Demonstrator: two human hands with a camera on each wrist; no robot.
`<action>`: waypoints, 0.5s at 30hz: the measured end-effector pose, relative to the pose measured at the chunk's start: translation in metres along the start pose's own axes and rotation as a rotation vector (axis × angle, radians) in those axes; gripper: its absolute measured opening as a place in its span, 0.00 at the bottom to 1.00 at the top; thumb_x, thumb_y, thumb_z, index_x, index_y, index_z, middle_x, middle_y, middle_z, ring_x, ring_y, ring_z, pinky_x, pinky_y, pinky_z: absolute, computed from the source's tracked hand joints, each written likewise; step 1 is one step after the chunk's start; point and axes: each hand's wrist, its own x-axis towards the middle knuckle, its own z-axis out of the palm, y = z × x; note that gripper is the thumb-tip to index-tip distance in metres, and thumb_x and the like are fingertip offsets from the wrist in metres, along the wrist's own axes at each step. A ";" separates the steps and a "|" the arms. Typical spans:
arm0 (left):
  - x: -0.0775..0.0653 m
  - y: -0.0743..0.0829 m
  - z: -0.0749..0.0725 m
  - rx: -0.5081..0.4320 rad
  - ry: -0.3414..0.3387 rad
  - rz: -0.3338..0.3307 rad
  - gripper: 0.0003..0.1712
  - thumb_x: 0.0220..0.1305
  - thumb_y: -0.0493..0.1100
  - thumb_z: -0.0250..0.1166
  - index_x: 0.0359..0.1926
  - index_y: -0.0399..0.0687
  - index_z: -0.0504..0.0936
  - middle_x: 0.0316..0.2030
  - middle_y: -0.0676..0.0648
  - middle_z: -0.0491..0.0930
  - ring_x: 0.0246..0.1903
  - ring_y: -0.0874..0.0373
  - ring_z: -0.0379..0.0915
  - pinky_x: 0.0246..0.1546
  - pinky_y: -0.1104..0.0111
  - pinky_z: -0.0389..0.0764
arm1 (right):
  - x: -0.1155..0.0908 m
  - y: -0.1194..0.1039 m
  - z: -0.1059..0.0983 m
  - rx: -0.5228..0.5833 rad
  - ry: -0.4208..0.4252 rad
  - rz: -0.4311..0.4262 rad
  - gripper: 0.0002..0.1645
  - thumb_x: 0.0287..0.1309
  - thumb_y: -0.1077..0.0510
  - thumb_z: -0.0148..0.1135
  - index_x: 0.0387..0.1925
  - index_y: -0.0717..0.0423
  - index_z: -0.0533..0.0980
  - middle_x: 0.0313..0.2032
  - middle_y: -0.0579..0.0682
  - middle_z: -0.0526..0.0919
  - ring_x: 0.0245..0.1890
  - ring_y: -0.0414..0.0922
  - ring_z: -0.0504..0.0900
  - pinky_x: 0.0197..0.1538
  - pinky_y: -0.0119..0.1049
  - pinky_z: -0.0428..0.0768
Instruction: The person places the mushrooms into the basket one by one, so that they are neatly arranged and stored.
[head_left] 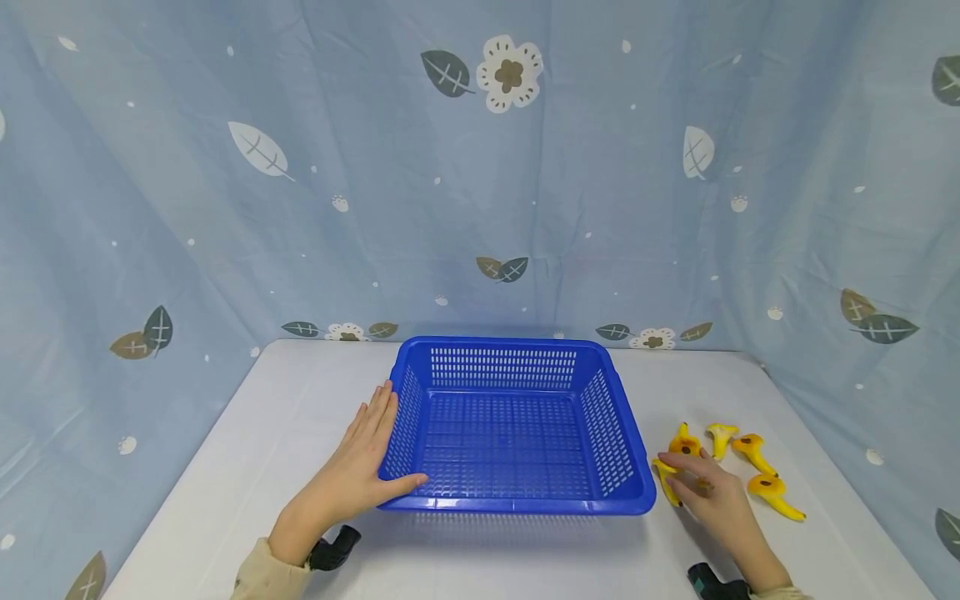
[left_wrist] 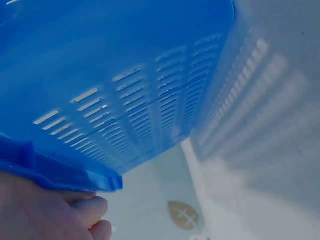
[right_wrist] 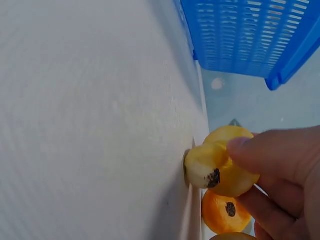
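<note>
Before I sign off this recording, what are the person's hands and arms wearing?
The left hand and right hand are both ungloved. The left sleeve is beige; only an edge of the similarly beige right sleeve shows. Each wrist bears a rounded black device: left wrist camera, right wrist camera.
</note>
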 end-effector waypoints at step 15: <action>0.000 -0.002 0.003 -0.007 0.046 0.032 0.65 0.52 0.73 0.58 0.72 0.34 0.39 0.73 0.40 0.31 0.72 0.45 0.30 0.69 0.50 0.40 | -0.001 0.002 0.002 0.015 0.025 -0.047 0.20 0.47 0.74 0.64 0.43 0.56 0.81 0.41 0.52 0.85 0.47 0.57 0.79 0.61 0.61 0.60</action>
